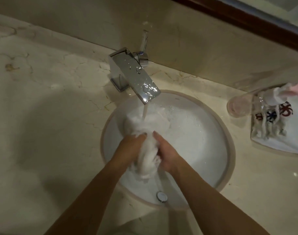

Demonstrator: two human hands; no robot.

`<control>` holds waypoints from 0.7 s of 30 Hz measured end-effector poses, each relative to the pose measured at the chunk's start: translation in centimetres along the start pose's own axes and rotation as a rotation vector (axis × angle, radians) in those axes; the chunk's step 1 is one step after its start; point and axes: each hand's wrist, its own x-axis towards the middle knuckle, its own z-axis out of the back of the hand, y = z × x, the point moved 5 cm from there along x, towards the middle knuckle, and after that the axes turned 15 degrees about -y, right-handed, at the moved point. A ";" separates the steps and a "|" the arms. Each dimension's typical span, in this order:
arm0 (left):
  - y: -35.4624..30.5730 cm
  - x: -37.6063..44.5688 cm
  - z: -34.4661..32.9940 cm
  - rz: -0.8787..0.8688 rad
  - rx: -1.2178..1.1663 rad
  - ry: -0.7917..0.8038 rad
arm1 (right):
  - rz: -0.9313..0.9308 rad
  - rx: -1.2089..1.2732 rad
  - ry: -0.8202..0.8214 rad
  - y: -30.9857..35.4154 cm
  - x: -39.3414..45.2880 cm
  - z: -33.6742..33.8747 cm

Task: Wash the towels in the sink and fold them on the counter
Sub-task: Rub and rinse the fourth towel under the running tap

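A wet white towel (147, 155) is bunched up over the round white sink (202, 150), under water running from the chrome faucet (136, 73). My left hand (131, 148) grips the towel from its left side. My right hand (165, 155) grips it from the right, so the cloth is squeezed between both hands. The towel's upper part (145, 122) spreads out beneath the stream. On the counter at the right lies another white towel (277, 128) with dark and red patterns on it.
A clear glass (238, 107) lies on its side next to the patterned towel. A pink cloth (297, 89) shows at the right edge. The marble counter (51, 116) spreads wide to the left. A chrome overflow fitting (161, 196) sits on the sink's near wall.
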 end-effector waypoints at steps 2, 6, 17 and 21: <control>2.3 1.0 0.0 0.210 -0.264 -0.018 | 0.253 -0.178 -0.075 -0.1 -0.8 -0.5; 0.1 0.0 1.0 0.219 -0.500 0.073 | 0.611 -0.254 0.095 1.7 -5.8 -3.2; -1.2 2.4 0.8 -0.043 -0.131 -0.196 | 0.793 -0.956 -0.532 7.1 4.6 0.9; -1.7 2.8 -0.5 -0.031 -0.126 -0.206 | 0.936 -1.229 -0.540 7.9 7.6 1.3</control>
